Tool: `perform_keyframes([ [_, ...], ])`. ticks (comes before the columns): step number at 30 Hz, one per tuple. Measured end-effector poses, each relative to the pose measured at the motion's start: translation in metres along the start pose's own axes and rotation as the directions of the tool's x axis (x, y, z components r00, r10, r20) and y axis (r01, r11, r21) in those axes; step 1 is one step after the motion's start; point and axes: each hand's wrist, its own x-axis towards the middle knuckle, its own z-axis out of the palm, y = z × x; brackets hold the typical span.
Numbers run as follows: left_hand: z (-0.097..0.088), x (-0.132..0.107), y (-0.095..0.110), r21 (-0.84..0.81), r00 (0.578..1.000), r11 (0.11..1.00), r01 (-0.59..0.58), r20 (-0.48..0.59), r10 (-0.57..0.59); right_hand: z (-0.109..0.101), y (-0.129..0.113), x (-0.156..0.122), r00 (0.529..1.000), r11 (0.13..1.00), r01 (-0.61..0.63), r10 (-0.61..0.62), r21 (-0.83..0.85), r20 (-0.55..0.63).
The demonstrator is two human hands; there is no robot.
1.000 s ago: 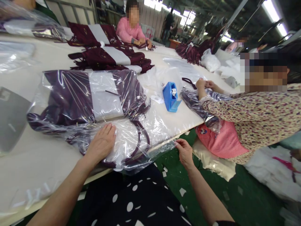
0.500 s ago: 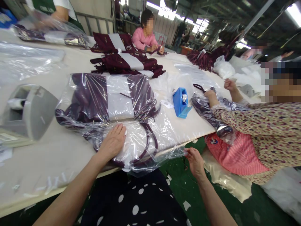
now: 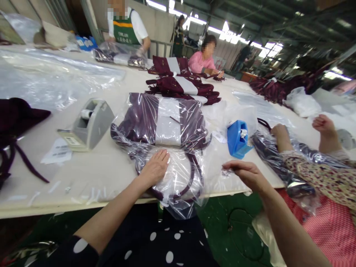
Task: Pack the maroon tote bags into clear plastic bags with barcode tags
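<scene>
A dark purple and white garment [image 3: 164, 120] lies inside a clear plastic bag [image 3: 183, 178] on the white table [image 3: 91, 174]. My left hand [image 3: 155, 168] lies flat and open on the bag's near end, pressing it onto the table. My right hand [image 3: 246, 174] is lifted above the table edge, fingers pinched on the bag's open flap at its right side. The bag's lower end hangs over the table edge.
A blue tape dispenser [image 3: 237, 139] stands right of the bag, a grey one [image 3: 90, 124] to its left with paper labels [image 3: 57, 152]. Folded purple garments [image 3: 180, 83] are stacked behind. A co-worker's hands [image 3: 280, 133] handle another bagged garment at right; other people work at the far end.
My right hand has risen from below the table edge to above it, pulling the bag's flap up. My left hand stayed on the bag. The view swung left.
</scene>
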Motion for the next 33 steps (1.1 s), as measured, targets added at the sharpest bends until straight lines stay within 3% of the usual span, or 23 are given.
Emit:
perform_keyframes([
  [3,0.001,-0.001,0.0,-0.026,0.999,1.0,-0.008,-0.038,0.007,0.046,-0.026,0.047,0.954,0.992,0.081,-0.05,-0.092,0.297],
  [5,0.002,-0.002,0.0,-0.045,0.999,0.999,-0.01,-0.049,0.008,0.08,-0.031,0.074,0.911,0.987,0.132,-0.084,-0.092,0.403],
  [9,0.001,-0.002,0.0,-0.105,0.998,0.994,-0.039,-0.046,0.035,0.136,-0.023,0.115,0.908,0.971,0.229,-0.188,-0.067,0.374],
  [13,0.001,-0.004,0.0,-0.133,0.999,0.99,-0.046,-0.019,0.044,0.169,-0.003,0.139,0.89,0.901,0.377,-0.288,-0.216,0.353],
  [17,0.003,-0.004,0.001,-0.138,0.999,0.99,-0.041,-0.036,0.036,0.183,0.02,0.145,0.818,0.683,0.573,-0.438,-0.453,0.373],
  [19,0.005,-0.003,0.001,-0.143,0.999,0.989,-0.043,-0.038,0.038,0.185,0.028,0.147,0.796,0.641,0.605,-0.469,-0.473,0.383],
  [28,0.008,-0.004,0.002,-0.179,0.999,0.984,-0.02,-0.035,0.014,0.2,0.041,0.154,0.857,0.754,0.514,-0.465,-0.408,0.222],
  [33,0.003,-0.001,0.001,-0.28,0.992,0.96,-0.032,-0.124,-0.003,0.202,0.047,0.152,0.873,0.817,0.487,-0.469,-0.309,0.135],
])
